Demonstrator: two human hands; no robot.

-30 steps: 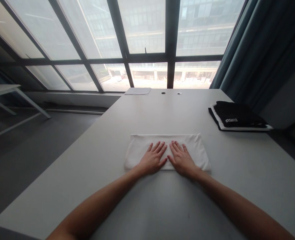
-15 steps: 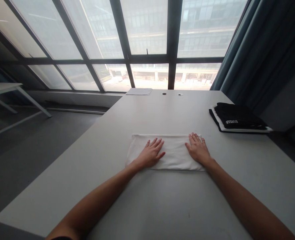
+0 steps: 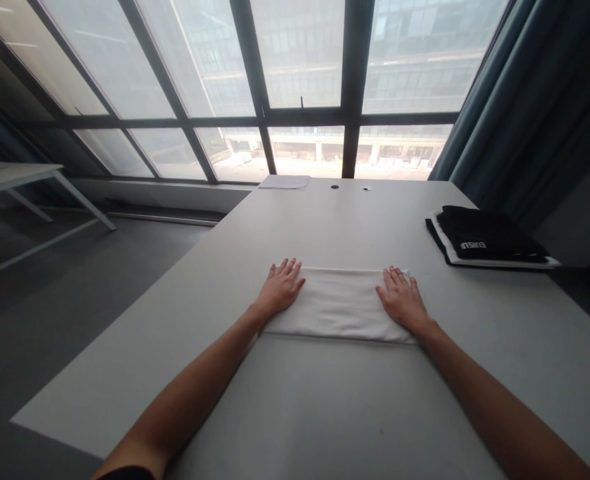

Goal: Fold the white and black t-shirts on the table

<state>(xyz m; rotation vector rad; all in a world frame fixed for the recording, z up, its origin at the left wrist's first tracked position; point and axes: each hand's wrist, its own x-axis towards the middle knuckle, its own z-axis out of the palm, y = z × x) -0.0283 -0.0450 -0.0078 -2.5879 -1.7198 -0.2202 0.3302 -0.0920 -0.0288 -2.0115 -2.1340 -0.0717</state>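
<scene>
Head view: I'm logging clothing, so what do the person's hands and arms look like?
The left hand and right hand are ungloved, the forearms bare. A dark sleeve edge shows high on the left arm; the right arm shows no sleeve.

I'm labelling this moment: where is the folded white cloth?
In the head view, the white cloth lies on the table beneath the left hand and right hand, left of the black-and-white stack.

Glaring daylight comes through the windows (image 3: 305, 60), brightest low down. The curtain (image 3: 509, 127) and floor (image 3: 105, 280) sit in shadow; edges look stretched.
</scene>
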